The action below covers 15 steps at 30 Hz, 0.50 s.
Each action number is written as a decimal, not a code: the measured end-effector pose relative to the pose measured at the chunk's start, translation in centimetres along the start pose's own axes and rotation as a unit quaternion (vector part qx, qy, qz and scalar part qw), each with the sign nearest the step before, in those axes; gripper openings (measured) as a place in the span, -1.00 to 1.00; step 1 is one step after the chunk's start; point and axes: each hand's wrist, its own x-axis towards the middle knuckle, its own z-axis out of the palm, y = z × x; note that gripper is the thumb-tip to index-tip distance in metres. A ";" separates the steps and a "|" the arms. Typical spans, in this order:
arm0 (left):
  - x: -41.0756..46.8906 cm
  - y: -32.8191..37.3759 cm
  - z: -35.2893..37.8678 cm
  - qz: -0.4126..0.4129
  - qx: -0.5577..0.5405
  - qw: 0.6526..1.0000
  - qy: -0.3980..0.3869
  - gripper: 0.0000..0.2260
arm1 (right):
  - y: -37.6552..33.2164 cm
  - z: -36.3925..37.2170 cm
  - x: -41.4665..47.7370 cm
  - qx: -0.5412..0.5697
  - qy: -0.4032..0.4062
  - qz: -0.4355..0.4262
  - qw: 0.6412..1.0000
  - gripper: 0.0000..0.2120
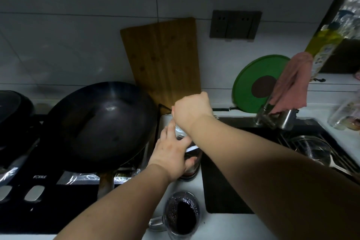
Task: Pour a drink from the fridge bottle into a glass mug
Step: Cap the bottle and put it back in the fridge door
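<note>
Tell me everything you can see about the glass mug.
The mug is clear glass, standing upright on the white counter near the bottom edge of the view, between the stove and the sink. It already holds a dark drink with bubbles around the rim. Its handle sticks out to the left. Nothing touches it: both hands are further back, at the bottle.

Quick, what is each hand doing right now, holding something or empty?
Left hand: closed around the body of the bottle, steadying it upright on the counter.
Right hand: closed in a fist over the bottle's top; what it grips is hidden.
</note>
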 end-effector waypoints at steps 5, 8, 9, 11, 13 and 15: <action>-0.4 0.3 0.0 -0.003 0.001 1.000 -0.012 -0.34 | 2.4 -0.9 0.0 0.025 -0.025 -0.114 0.993 -0.48; -0.4 0.5 -0.3 0.004 -0.010 1.000 -0.009 -0.32 | 5.0 -1.1 0.2 -0.010 0.022 -0.232 0.972 -0.51; -0.4 0.5 -0.3 0.005 -0.011 1.000 -0.007 -0.32 | 5.2 -0.7 0.1 -0.010 0.028 -0.236 0.971 -0.54; -0.3 0.5 -0.1 0.002 -0.006 1.000 -0.004 -0.32 | 4.3 0.4 -0.3 0.006 0.040 -0.197 0.980 -0.55; -0.3 0.4 0.0 -0.004 0.006 1.000 -0.009 -0.33 | 2.6 1.1 -1.0 0.024 0.059 -0.117 0.991 -0.55; -0.3 0.3 0.1 -0.010 0.011 1.000 -0.016 -0.38 | 1.2 1.3 -1.7 0.070 0.060 -0.020 0.996 -0.58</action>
